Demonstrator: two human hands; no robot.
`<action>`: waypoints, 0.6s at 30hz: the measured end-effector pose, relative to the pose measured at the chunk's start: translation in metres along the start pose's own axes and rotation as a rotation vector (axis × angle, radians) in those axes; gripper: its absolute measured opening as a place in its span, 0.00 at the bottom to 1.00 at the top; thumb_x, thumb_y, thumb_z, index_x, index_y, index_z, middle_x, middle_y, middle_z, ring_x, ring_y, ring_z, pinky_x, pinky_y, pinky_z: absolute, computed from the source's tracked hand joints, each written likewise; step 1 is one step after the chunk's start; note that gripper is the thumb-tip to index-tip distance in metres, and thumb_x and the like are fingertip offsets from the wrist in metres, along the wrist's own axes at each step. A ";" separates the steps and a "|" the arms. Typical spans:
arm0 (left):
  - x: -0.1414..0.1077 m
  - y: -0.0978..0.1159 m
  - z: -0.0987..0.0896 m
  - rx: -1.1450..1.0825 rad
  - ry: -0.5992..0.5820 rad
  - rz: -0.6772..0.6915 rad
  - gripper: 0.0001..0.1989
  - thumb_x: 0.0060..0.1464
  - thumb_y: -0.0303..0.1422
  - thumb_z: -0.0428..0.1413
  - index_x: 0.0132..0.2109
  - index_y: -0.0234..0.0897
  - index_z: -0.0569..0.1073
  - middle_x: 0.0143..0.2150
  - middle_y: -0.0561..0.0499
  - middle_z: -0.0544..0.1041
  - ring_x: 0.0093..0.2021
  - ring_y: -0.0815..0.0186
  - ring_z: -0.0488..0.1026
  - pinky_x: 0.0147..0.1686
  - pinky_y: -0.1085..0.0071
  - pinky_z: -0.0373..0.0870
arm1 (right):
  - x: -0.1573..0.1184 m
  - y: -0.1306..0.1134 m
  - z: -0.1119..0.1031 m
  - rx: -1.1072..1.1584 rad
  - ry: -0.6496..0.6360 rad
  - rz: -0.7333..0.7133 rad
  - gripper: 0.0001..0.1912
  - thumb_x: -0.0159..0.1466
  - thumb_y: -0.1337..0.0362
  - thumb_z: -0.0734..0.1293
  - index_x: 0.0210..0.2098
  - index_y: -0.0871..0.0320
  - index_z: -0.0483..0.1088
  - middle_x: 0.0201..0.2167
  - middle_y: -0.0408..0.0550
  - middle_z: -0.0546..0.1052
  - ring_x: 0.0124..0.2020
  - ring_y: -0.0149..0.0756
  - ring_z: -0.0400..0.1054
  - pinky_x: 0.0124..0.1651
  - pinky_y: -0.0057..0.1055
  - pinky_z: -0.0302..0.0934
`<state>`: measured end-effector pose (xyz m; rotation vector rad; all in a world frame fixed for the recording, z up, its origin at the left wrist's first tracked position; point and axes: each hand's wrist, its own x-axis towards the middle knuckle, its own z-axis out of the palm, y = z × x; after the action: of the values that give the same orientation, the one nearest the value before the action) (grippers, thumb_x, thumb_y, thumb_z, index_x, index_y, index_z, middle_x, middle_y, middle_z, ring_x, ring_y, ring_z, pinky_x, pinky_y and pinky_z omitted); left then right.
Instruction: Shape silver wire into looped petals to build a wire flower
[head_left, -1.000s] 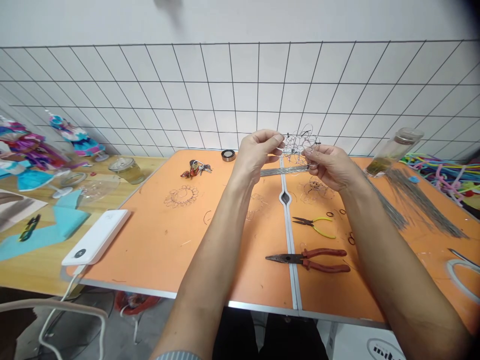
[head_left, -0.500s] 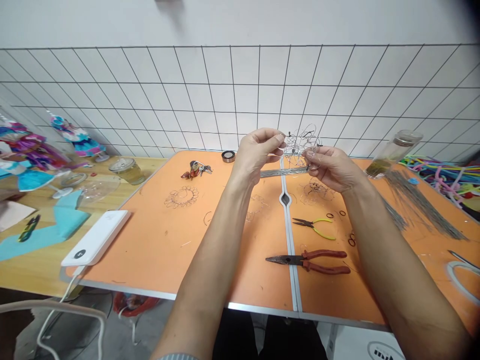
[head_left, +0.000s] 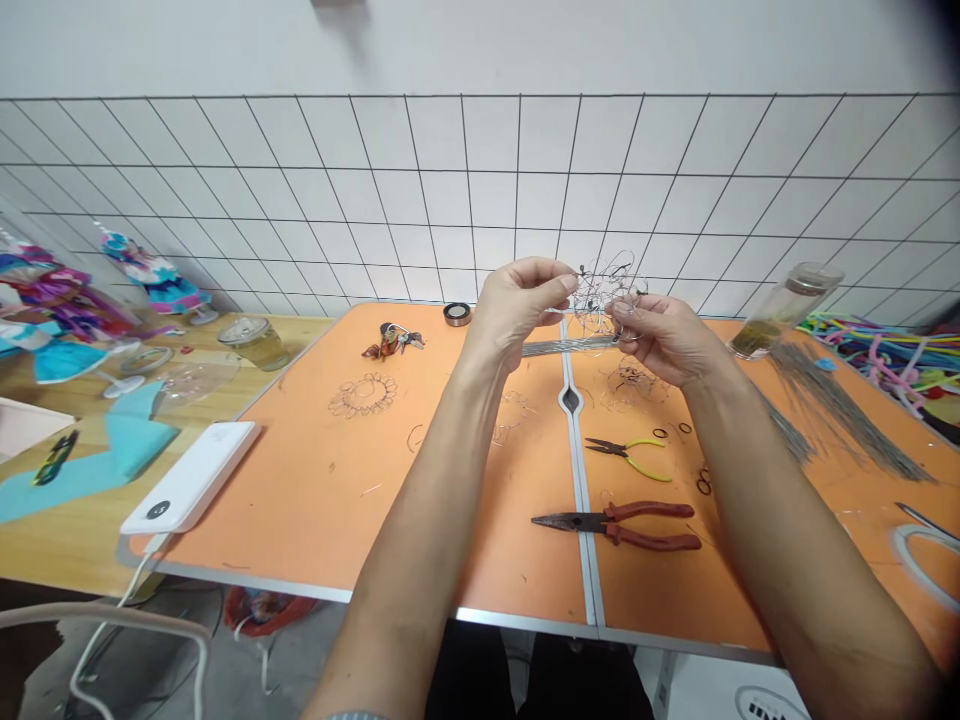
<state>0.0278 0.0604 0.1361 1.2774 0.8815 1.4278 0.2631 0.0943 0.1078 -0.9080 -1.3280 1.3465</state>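
A loose, looped wire piece [head_left: 600, 285] is held up between my two hands above the far part of the orange table [head_left: 300, 470]. My left hand [head_left: 529, 300] pinches its left side between thumb and fingers. On the right, my right hand [head_left: 656, 332] grips its edge, fingertips closed on the wire. Behind and below lies a bundle of straight wires [head_left: 559, 347]. Nearer to me rest small yellow-handled pliers [head_left: 628, 455] and larger red-handled pliers [head_left: 616, 524]. A flower-like wire ring [head_left: 363, 396] lies to the left.
Keys [head_left: 394, 341] and a tape roll [head_left: 457, 314] lie at the back. A glass bottle [head_left: 786, 308] and long wires [head_left: 851, 410] are at the right. A white power bank [head_left: 191, 477] sits at the left edge, near a lidded glass [head_left: 253, 342].
The hands and the wire piece have hardly moved; my left fingers shift slightly to the right along the wire. Everything on the table stays in place.
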 end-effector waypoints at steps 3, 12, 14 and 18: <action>0.000 0.000 0.000 0.008 -0.003 0.004 0.08 0.59 0.35 0.73 0.40 0.40 0.82 0.42 0.51 0.85 0.40 0.69 0.79 0.44 0.72 0.78 | 0.001 0.001 -0.001 0.003 0.011 -0.001 0.30 0.43 0.52 0.96 0.29 0.58 0.79 0.29 0.42 0.71 0.27 0.24 0.59 0.26 0.24 0.58; 0.000 0.000 -0.001 0.008 0.037 -0.025 0.05 0.61 0.32 0.69 0.39 0.39 0.81 0.41 0.51 0.84 0.38 0.70 0.78 0.43 0.71 0.77 | 0.003 0.001 -0.006 -0.035 0.036 -0.028 0.28 0.44 0.52 0.95 0.29 0.58 0.80 0.28 0.43 0.72 0.27 0.25 0.60 0.25 0.26 0.57; 0.000 0.000 -0.002 0.024 0.051 -0.029 0.05 0.61 0.32 0.70 0.40 0.39 0.81 0.43 0.51 0.84 0.39 0.69 0.79 0.43 0.71 0.77 | 0.003 0.001 -0.010 -0.108 0.072 -0.054 0.24 0.50 0.54 0.93 0.29 0.57 0.80 0.28 0.44 0.73 0.26 0.28 0.60 0.25 0.28 0.55; -0.004 0.005 -0.014 0.025 0.125 -0.005 0.05 0.64 0.33 0.68 0.43 0.39 0.81 0.45 0.49 0.84 0.45 0.65 0.83 0.48 0.67 0.80 | -0.004 -0.007 -0.022 -0.487 0.221 -0.117 0.09 0.65 0.63 0.82 0.32 0.56 0.82 0.26 0.45 0.74 0.28 0.33 0.62 0.31 0.34 0.57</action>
<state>0.0127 0.0567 0.1374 1.2141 0.9878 1.5094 0.2857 0.0949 0.1115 -1.2436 -1.5348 0.8137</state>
